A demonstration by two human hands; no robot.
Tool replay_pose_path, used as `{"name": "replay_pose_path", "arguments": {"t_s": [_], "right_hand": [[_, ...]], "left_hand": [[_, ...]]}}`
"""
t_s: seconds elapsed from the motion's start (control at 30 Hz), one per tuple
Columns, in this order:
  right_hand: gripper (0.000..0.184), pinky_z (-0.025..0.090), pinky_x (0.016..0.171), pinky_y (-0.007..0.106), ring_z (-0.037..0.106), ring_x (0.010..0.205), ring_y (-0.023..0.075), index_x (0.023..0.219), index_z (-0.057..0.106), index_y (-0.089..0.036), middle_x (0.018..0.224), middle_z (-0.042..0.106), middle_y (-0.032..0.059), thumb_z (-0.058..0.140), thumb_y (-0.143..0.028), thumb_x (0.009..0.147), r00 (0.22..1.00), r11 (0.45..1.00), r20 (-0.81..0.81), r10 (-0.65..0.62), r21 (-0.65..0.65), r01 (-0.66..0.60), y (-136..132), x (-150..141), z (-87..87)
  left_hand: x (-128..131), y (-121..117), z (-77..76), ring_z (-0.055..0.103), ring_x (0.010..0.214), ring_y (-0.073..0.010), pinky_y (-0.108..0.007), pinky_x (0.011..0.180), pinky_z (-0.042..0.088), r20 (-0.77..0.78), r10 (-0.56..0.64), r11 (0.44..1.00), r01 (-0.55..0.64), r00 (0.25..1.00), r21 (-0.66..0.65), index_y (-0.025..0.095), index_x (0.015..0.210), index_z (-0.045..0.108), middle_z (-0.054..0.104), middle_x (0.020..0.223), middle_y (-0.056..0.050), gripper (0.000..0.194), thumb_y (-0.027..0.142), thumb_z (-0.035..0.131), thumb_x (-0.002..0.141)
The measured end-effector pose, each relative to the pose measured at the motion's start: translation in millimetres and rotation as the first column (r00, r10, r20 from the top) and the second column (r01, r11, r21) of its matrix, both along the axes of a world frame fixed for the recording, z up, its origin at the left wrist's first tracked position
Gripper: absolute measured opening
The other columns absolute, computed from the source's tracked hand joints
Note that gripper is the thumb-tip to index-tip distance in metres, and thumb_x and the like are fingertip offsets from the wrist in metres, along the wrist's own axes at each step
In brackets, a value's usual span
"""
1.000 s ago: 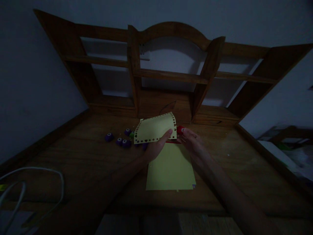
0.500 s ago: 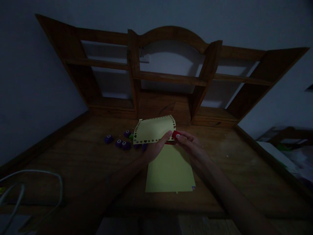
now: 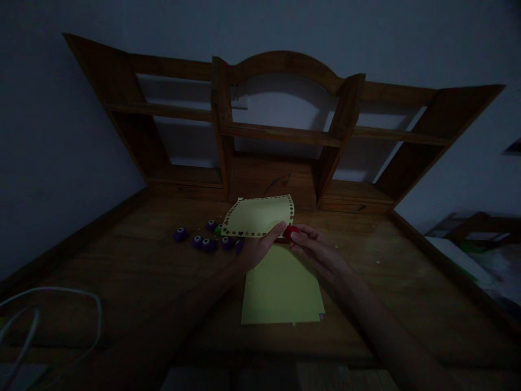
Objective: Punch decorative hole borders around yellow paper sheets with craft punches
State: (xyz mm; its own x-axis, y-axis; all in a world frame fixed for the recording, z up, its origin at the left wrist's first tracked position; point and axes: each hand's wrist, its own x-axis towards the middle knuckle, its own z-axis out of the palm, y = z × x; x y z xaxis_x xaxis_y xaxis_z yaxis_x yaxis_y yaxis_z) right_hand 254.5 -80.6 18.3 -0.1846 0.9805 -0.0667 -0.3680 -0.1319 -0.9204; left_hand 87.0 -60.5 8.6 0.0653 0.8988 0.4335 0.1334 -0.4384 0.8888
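A yellow sheet of paper (image 3: 260,214) with small shapes punched along its edges is raised above the desk and curves slightly. My left hand (image 3: 262,247) grips its near edge, thumb on top, fingers hidden beneath. In my right hand (image 3: 315,244) is a small red craft punch (image 3: 290,232), held at the sheet's near right corner. Whether the paper sits inside the punch's slot is too dark to see. Below both hands lies a stack of plain yellow paper (image 3: 283,293). Several purple craft punches (image 3: 209,245) and a green craft punch (image 3: 218,230) stand left of the raised sheet.
A wooden shelf unit (image 3: 280,130) with drawers rises at the back of the wooden desk (image 3: 154,266). On the left a white cable (image 3: 100,309) loops over the desk's front edge. Small white scraps (image 3: 378,263) lie to the right. The room is dim.
The red punch has tilted and dropped slightly in my right hand. The raised sheet has shifted a little to the right, uncovering more of the purple punches.
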Motion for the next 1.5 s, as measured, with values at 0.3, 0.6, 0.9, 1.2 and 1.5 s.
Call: {"name": "replay_pose_path", "arguments": {"t_s": [0.3,0.6,0.9,1.2,1.5], "right_hand": [[0.025,0.046,0.056,0.021,0.057,0.062,0.0094,0.089,0.074,-0.020,0.085,0.072,0.0022,0.080,-0.026,0.066,0.999,0.997,0.049,-0.017,0.081,0.013,6,1,-4.5],[0.026,0.042,0.055,0.024,0.057,0.061,0.0115,0.087,0.074,-0.021,0.082,0.073,0.0019,0.082,-0.029,0.063,0.996,0.996,0.081,-0.040,0.086,0.033,7,0,-5.3],[0.025,0.046,0.063,0.027,0.059,0.065,0.0127,0.089,0.074,-0.021,0.085,0.073,0.0027,0.080,-0.030,0.066,1.000,0.997,0.016,0.005,0.082,-0.006,8,-1,-10.3],[0.022,0.047,0.060,0.026,0.060,0.063,0.0135,0.081,0.074,-0.022,0.077,0.072,0.0010,0.082,-0.029,0.062,0.998,0.996,0.013,-0.060,0.066,0.059,6,-4,-6.1],[0.024,0.049,0.066,0.028,0.062,0.065,0.0136,0.082,0.074,-0.021,0.078,0.073,0.0024,0.083,-0.029,0.061,0.996,0.994,-0.015,-0.092,0.057,0.093,6,-1,-9.1]], "left_hand": [[0,1,-0.5,0.060,0.110,-0.0237,-0.041,0.109,0.034,-0.011,-0.036,0.999,0.036,0.999,0.035,0.020,0.111,0.062,0.071,0.103,-0.006,0.036,0.043,0.059,0.084],[1,2,-5.6,0.056,0.116,-0.0227,-0.039,0.111,0.031,-0.035,-0.009,0.996,0.012,0.999,0.083,0.022,0.118,0.059,0.069,0.110,-0.005,0.041,0.044,0.058,0.084],[3,5,-11.5,0.055,0.117,-0.0224,-0.039,0.111,0.031,-0.031,-0.004,0.997,0.007,0.999,0.080,0.021,0.114,0.061,0.069,0.110,-0.005,0.037,0.042,0.060,0.083],[6,6,-11.9,0.058,0.114,-0.0229,-0.039,0.110,0.033,-0.016,-0.002,0.995,0.004,1.000,0.101,0.021,0.117,0.060,0.069,0.109,-0.005,0.041,0.044,0.060,0.083],[9,-11,1.8,0.065,0.094,-0.0226,-0.036,0.092,0.048,0.057,-0.317,0.940,0.321,0.947,-0.114,0.021,0.099,0.065,0.071,0.099,-0.004,0.030,0.045,0.060,0.083]]}}
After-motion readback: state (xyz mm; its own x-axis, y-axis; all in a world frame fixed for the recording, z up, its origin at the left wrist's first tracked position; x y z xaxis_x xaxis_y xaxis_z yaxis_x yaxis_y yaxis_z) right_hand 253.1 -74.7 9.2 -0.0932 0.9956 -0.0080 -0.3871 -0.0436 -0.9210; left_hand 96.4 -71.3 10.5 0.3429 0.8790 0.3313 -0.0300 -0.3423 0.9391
